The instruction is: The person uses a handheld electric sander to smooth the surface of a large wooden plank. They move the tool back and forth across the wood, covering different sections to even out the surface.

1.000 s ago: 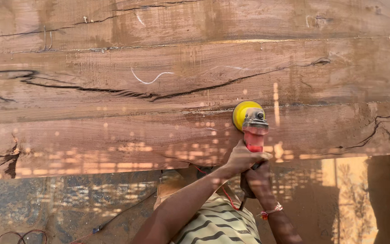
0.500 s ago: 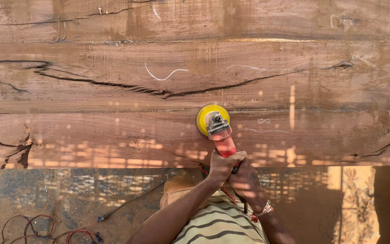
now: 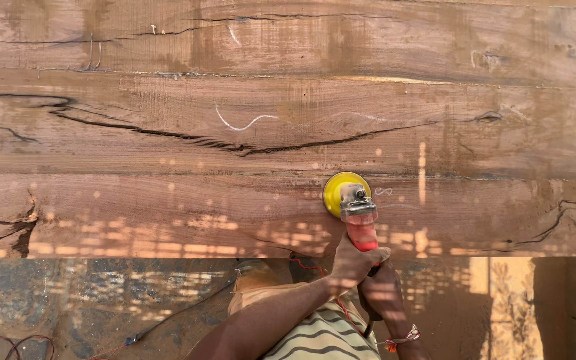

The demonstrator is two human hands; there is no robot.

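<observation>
An angle grinder [image 3: 358, 220] with a red body and a yellow sanding disc [image 3: 336, 190] rests on the nearest of three wide, cracked reddish wooden planks [image 3: 168, 220]. My left hand [image 3: 353, 261] is wrapped around the red body from the left. My right hand [image 3: 380, 293], with a bead bracelet at the wrist, grips the rear of the tool just below it. The disc lies flat on the plank's top face, near the seam with the middle plank [image 3: 135, 133]. A white chalk squiggle [image 3: 245, 123] marks the middle plank.
The far plank [image 3: 301, 37] runs along the top. Long dark cracks [image 3: 188, 139] cross the middle plank. Below the planks' front edge lie a dusty floor [image 3: 81, 300], a dark cable [image 3: 168, 323] and red wire loops [image 3: 15, 343] at the bottom left.
The grinder slid left along the near plank toward the chalk squiggle, then came back a little to the right. Both hands stayed on it.
</observation>
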